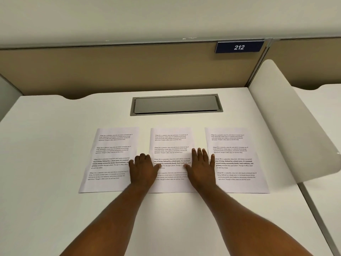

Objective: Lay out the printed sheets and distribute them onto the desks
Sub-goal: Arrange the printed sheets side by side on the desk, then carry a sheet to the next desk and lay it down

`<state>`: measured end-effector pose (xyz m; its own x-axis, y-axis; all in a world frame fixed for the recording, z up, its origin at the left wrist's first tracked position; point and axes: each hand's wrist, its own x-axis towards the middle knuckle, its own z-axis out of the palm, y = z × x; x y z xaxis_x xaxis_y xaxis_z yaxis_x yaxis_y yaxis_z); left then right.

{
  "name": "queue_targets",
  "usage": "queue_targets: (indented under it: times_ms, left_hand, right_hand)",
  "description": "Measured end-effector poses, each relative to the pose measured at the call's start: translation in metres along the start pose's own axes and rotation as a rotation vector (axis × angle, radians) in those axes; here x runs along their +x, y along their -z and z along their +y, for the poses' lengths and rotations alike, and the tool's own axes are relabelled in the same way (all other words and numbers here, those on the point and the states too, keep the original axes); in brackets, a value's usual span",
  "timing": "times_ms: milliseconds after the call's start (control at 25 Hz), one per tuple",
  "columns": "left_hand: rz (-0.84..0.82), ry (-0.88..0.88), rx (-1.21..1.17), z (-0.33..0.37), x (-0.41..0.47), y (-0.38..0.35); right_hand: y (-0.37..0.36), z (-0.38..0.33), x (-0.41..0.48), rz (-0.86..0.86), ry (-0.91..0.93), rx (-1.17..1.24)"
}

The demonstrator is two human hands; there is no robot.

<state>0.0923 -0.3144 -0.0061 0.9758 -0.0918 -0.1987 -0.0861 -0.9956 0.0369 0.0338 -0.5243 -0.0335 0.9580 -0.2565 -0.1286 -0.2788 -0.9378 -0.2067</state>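
On your white desk (55, 145) three printed sheets lie flat in a row, side by side with narrow strips of bare desk between them, each carrying four blocks of text. Farthest left is the left sheet (108, 159), its right edge partly under your left hand (143, 170). That hand lies palm down with the fingers spread and flat, grasping nothing, straddling the gap between the left sheet and the middle sheet (170, 143). Your right hand (202, 169) is likewise palm down, fingers spread and resting flat, covering the right side of the middle sheet with the little finger reaching the edge of the right sheet (238, 159). Behind the sheets a grey cable hatch (176, 104) sits closed in the desktop. Up on the beige partition, a blue plate (239, 47) reads 212, and a white curved divider (287, 117) rises along your desk's right side.
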Motion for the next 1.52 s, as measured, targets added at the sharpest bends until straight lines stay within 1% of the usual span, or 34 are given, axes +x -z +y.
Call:
queue_targets:
  times_ms: [160, 360, 480, 520, 600, 680, 800, 1000, 1200, 1360, 1440, 1520]
  left_hand:
    - [-0.019, 0.086, -0.018, 0.016, 0.002, 0.0]
    - [-0.034, 0.223, -0.274, 0.028, 0.009, 0.001]
    - [-0.033, 0.283, -0.399, 0.032, 0.013, 0.002]
    - [-0.029, 0.296, -0.418, 0.033, 0.013, 0.002]
    - [-0.026, 0.309, -0.434, 0.033, 0.013, 0.0]
    - [-0.032, 0.319, -0.441, 0.033, 0.012, -0.002]
    - [-0.034, 0.338, -0.467, 0.033, 0.011, -0.003]
    - [-0.016, 0.354, -0.614, 0.027, 0.009, -0.001]
    - [-0.041, 0.464, -0.92, 0.023, 0.008, 0.01]
    - [-0.015, 0.448, -1.131, 0.034, -0.002, 0.015]
    - [-0.031, 0.427, -1.191, 0.041, -0.012, 0.019]
    - [-0.048, 0.371, -1.235, 0.045, -0.021, 0.025]
  right_hand:
    - [-0.004, 0.011, 0.003, -0.032, 0.034, -0.017]
    - [-0.005, 0.016, 0.008, -0.008, 0.089, 0.03]
    - [-0.002, 0.016, 0.01, 0.066, 0.08, 0.133]
    - [-0.001, 0.016, 0.011, 0.104, 0.064, 0.203]
    - [0.004, 0.013, 0.014, 0.149, 0.0, 0.422]
    - [0.009, 0.01, 0.019, 0.145, -0.122, 0.662]
    - [0.014, 0.007, 0.024, 0.14, -0.283, 0.854]
    - [0.024, 0.021, 0.025, 0.163, -0.392, 1.026]
    - [0.043, 0.044, 0.009, 0.205, -0.373, 1.119]
    - [0.058, 0.059, -0.015, 0.256, -0.361, 1.147]
    - [0.067, 0.064, -0.031, 0.297, -0.386, 1.16]
    - [0.073, 0.068, -0.049, 0.344, -0.427, 1.175]
